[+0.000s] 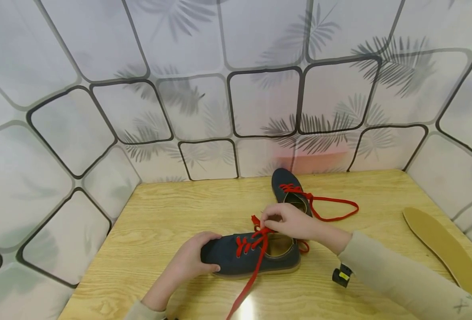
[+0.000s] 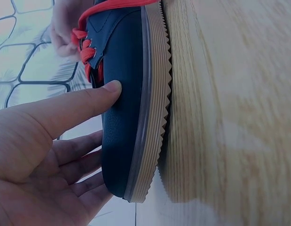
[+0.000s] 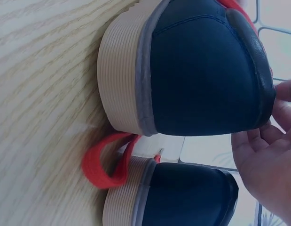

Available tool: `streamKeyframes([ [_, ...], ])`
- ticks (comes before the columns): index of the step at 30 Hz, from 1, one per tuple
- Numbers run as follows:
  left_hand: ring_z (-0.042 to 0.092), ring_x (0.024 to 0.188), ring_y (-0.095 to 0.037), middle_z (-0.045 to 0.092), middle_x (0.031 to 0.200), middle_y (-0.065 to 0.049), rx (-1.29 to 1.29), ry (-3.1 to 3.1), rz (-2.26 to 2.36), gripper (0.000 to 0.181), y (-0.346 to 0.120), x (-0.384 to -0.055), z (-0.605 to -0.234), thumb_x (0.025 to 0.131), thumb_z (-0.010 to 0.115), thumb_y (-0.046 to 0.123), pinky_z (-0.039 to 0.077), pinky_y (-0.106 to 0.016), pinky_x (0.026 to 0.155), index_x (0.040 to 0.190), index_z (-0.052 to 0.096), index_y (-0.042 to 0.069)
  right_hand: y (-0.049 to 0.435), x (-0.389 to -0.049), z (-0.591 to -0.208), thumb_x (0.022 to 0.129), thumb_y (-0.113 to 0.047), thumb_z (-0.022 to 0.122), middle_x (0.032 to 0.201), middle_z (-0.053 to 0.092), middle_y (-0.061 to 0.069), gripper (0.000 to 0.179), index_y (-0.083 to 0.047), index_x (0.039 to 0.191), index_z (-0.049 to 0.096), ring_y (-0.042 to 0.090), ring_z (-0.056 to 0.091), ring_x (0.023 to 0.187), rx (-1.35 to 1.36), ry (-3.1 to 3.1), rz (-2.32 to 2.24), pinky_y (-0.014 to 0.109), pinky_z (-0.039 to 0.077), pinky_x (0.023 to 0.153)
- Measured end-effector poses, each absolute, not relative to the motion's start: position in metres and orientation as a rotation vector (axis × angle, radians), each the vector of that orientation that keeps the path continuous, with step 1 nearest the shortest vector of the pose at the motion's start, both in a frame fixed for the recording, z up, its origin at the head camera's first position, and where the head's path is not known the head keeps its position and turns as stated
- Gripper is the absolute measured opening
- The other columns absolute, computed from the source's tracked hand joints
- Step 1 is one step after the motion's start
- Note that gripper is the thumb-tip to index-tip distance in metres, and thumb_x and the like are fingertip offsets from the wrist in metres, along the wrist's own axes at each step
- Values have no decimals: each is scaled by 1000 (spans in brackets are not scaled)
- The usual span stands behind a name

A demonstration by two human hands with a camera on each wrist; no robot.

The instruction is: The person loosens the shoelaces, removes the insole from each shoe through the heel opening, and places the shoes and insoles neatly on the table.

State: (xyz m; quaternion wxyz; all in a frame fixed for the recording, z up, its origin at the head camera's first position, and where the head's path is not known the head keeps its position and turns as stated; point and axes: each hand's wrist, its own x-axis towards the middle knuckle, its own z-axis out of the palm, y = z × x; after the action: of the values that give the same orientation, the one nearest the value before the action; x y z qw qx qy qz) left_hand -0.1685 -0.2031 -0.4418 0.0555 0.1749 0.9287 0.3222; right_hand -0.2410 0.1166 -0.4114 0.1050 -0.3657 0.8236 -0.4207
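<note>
A navy shoe (image 1: pixel 230 258) with a ribbed tan sole lies on its sole on the table, toe pointing left. My left hand (image 1: pixel 192 258) holds its toe, thumb on the near side and fingers round the far side. Over the shoe's opening, the thumb and forefinger of my right hand (image 1: pixel 290 221) pinch the red shoelace (image 1: pixel 257 266). One long lace end hangs across the near side onto the table. In the right wrist view, the heel (image 3: pixel 206 80) shows in front of my right fingers; the pinch itself is hidden there.
A second navy shoe (image 1: pixel 281 180) stands behind, toe away, its red lace loop (image 1: pixel 340 201) spread rightward on the wooden table (image 1: pixel 168 209). A flat tan insole-shaped piece (image 1: pixel 446 249) lies at the right edge. Patterned fabric walls (image 1: pixel 204 111) enclose the back and sides.
</note>
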Motion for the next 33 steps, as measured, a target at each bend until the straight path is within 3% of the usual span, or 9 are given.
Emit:
streamKeyframes([
  [4,63,133,-41,68,139,-13,537,2824,978,71,-203,-168,-442,72,99,12,51,-62,112,136,68,9,116,-239,-411,103,-22,73,89,68,-3,13,-16,93,75,5,59,81,-1118,2432,-1201,23,55,75],
  [7,63,132,-41,68,139,-13,540,2825,981,71,-203,-168,-443,72,99,12,51,-62,112,136,68,9,116,-239,-412,99,-24,79,88,67,-5,12,-17,90,74,3,62,80,-1156,2440,-1156,23,59,75],
  [19,63,132,-40,68,139,-12,539,2825,976,71,-203,-168,-443,72,99,13,51,-62,111,136,68,10,120,-242,-409,98,-18,79,87,70,-7,10,-18,90,72,1,63,79,-1164,2519,-1115,22,58,74],
  [33,63,132,-40,68,139,-12,525,2820,986,72,-203,-169,-443,71,100,13,52,-61,111,136,69,10,131,-251,-407,99,-1,70,89,68,3,8,-2,91,69,7,62,78,-922,2446,-1571,23,55,72],
])
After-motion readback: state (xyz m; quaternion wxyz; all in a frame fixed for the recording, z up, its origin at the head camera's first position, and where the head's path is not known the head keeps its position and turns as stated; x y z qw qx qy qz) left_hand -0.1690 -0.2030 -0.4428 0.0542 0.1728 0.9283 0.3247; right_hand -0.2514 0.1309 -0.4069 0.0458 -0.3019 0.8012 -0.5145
